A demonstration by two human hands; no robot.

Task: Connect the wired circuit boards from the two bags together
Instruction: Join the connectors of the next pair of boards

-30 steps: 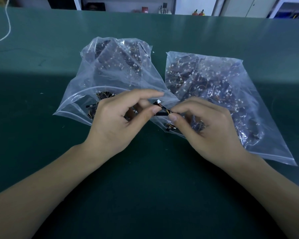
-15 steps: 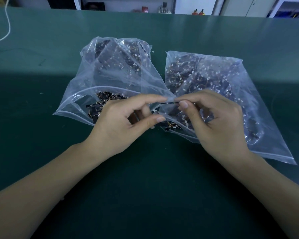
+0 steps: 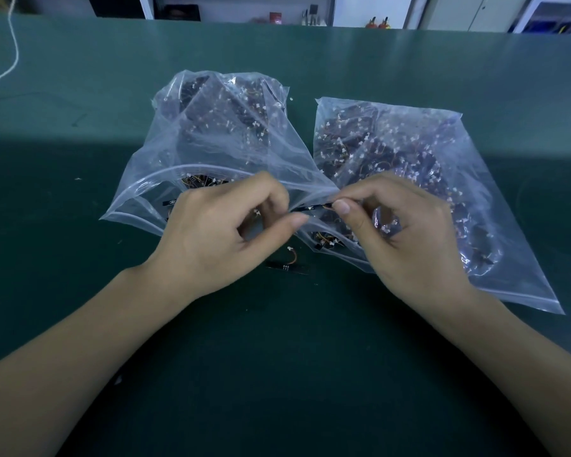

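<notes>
Two clear zip bags lie side by side on the green table, the left bag [image 3: 211, 140] with its mouth open and the right bag [image 3: 419, 153], both full of small black circuit boards with orange wires and white connectors. In front of the bag mouths, my right hand [image 3: 406, 242] pinches a thin black circuit board [image 3: 312, 208] between thumb and forefinger. My left hand [image 3: 218, 235] meets it with curled fingers, and a white connector [image 3: 256, 211] shows in its hollow. Another wired board [image 3: 289, 265] lies flat on the table just below my hands.
A white cable [image 3: 12, 51] runs along the table's far left. Small scraps dot the green mat [image 3: 277, 374] at the left. Shelves and bottles stand beyond the far edge.
Both hands have lifted slightly toward the bag mouths, with the held board turning level between them. A wired board now lies on the table below my hands, where none showed before.
</notes>
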